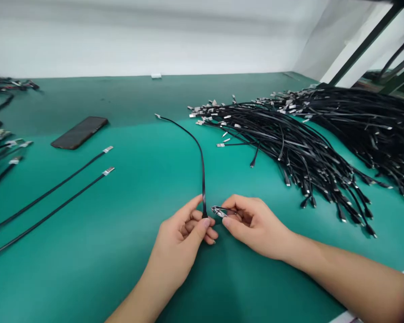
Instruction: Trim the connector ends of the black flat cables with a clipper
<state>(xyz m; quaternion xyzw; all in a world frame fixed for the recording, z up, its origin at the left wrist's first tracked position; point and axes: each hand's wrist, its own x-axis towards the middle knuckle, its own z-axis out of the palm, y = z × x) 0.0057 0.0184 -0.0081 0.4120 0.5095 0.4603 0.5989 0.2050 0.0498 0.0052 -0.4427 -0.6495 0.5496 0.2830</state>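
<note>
While the left hand [178, 235] pinches a black flat cable [202, 170] near its lower end, the right hand [256, 226] closes thumb and forefinger around small chrome nippers [219, 211], their shiny head sitting just beside that cable (whether the metal actually touches it is too small to tell). From the left hand's grip the cable runs away nearly straight, then bows over to the left across the mat and ends in a small metal tip [158, 115]. Both hands stay low over a teal work mat [87, 224], close together, each one firmly closed on what it holds. To the right, a great heap of black cables [309, 148] sprawls over the mat, bright metal tips bunched along its upper left edge and dark plug ends fanned out toward the lower right. Two more loose cables [50, 193] lie almost parallel to the left, each with a metal tip at its upper end, and farther left a tangle of cables [0, 143] runs off the edge of the view. A dark smartphone [79, 133] lies flat on the mat at the upper left. Beyond it all rises a white wall [155, 36], with green metal framing [366, 45] slanting across the upper right corner.
</note>
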